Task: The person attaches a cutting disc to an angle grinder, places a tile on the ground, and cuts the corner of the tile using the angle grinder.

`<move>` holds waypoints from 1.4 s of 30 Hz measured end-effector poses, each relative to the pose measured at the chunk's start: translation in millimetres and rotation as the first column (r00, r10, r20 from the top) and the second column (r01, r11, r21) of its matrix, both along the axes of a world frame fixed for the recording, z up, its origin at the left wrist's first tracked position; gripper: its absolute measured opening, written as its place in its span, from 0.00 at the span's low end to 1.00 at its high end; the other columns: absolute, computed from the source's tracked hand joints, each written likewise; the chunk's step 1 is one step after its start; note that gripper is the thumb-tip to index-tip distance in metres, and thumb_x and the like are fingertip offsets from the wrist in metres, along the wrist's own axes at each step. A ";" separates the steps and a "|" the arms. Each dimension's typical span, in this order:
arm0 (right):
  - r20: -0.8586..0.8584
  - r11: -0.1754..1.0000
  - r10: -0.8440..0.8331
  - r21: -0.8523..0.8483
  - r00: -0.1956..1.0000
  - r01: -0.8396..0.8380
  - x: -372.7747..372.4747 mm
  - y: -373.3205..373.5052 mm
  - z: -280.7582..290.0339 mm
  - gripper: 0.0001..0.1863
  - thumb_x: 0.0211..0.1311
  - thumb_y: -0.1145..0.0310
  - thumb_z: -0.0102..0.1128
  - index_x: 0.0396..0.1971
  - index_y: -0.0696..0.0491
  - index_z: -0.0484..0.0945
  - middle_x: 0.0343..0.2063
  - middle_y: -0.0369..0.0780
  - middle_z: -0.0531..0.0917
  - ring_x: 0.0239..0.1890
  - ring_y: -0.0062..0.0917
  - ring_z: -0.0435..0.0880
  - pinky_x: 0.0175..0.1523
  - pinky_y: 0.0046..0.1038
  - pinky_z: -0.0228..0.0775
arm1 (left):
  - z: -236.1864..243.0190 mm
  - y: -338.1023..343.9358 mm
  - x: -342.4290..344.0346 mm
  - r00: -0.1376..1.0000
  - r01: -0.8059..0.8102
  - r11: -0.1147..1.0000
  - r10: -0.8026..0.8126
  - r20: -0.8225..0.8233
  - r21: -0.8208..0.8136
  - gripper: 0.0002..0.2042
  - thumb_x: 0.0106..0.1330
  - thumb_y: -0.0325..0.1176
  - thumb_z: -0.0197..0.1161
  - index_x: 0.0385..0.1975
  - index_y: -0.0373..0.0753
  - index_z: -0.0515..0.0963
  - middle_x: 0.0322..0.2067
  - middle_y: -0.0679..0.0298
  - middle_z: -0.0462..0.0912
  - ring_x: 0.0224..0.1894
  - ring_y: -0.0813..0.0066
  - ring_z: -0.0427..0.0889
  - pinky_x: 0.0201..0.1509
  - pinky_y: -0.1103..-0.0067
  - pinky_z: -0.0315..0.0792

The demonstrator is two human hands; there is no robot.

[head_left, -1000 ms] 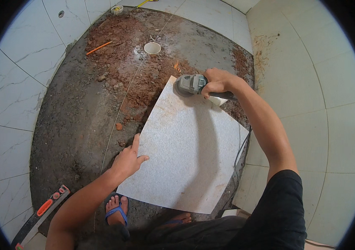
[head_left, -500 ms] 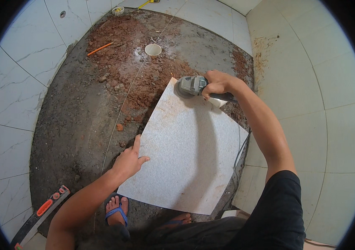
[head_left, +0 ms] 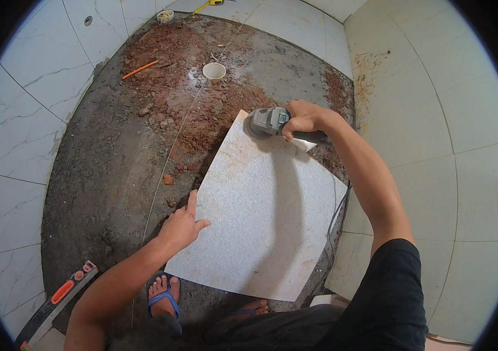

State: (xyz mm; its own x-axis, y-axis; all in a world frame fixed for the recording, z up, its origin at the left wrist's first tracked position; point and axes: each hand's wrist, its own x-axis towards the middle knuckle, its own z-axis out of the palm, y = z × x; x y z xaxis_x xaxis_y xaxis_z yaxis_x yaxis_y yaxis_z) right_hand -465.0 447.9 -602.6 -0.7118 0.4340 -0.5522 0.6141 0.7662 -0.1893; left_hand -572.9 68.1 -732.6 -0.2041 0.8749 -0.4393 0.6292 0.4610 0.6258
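Grey tile (head_left: 263, 216) flat on bare floor (head_left: 102, 175), near white pipe (head_left: 214, 71). Left hand (head_left: 181, 225) at tile's left edge, fingers spread, pressing. Right hand (head_left: 301, 120) clamped around angle grinder (head_left: 266, 121) at tile's far corner. Tile likely stiff, heavy, brittle; grip by opposite edges.

Grey angle grinder (head_left: 268, 121): gripped in right hand (head_left: 304, 119), disc end at far corner of tile. Large square tile (head_left: 260, 210): pale, speckled, flat on rough mortar bed, left hand (head_left: 181, 225) pressing its near-left edge.
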 end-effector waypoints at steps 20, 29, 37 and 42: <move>0.024 0.981 -0.172 -0.089 0.985 0.173 -0.4 6.5 -2.4 0.26 0.27 0.57 0.69 0.29 0.60 0.87 0.29 0.48 0.87 0.31 0.37 0.85 0.35 0.36 0.74 | 4.4 1.8 -0.1 0.999 -0.024 0.999 0.025 0.047 -0.028 0.43 0.69 0.37 0.65 0.72 0.26 0.43 0.48 0.28 0.79 0.52 0.32 0.81 0.56 0.55 0.76; 0.005 0.930 -0.295 -0.226 0.955 0.289 4.0 7.9 -5.7 0.28 0.31 0.55 0.71 0.34 0.59 0.87 0.33 0.47 0.86 0.35 0.36 0.84 0.39 0.35 0.73 | 5.0 2.6 0.9 0.999 -0.015 0.999 0.017 0.039 -0.044 0.43 0.69 0.38 0.66 0.73 0.27 0.43 0.46 0.28 0.80 0.51 0.32 0.81 0.55 0.55 0.76; -0.132 0.778 -0.576 -0.391 0.806 0.492 36.9 -2.8 29.7 0.34 0.37 0.54 0.73 0.44 0.61 0.81 0.34 0.46 0.84 0.31 0.32 0.83 0.37 0.33 0.76 | -5.8 -1.7 -4.6 0.998 -0.018 1.000 0.018 0.054 0.000 0.44 0.68 0.40 0.66 0.73 0.28 0.43 0.47 0.29 0.80 0.51 0.33 0.81 0.55 0.55 0.76; -0.223 0.388 -0.876 -0.852 0.428 0.351 88.4 -64.2 3.1 0.36 0.44 0.60 0.76 0.52 0.62 0.71 0.37 0.48 0.82 0.33 0.35 0.87 0.39 0.38 0.85 | -4.0 4.3 -4.6 0.999 0.010 1.000 -0.011 0.045 0.024 0.45 0.69 0.41 0.66 0.73 0.28 0.43 0.48 0.30 0.80 0.50 0.34 0.82 0.56 0.57 0.76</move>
State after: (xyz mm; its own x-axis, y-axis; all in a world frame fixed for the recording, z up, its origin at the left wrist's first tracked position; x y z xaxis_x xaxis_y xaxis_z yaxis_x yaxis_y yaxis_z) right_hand -376.6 383.7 -599.6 -0.6124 0.6336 -0.4728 0.3742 -0.2945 -0.8794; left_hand -577.4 72.4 -736.6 -0.1749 0.8872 -0.4271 0.6051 0.4390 0.6642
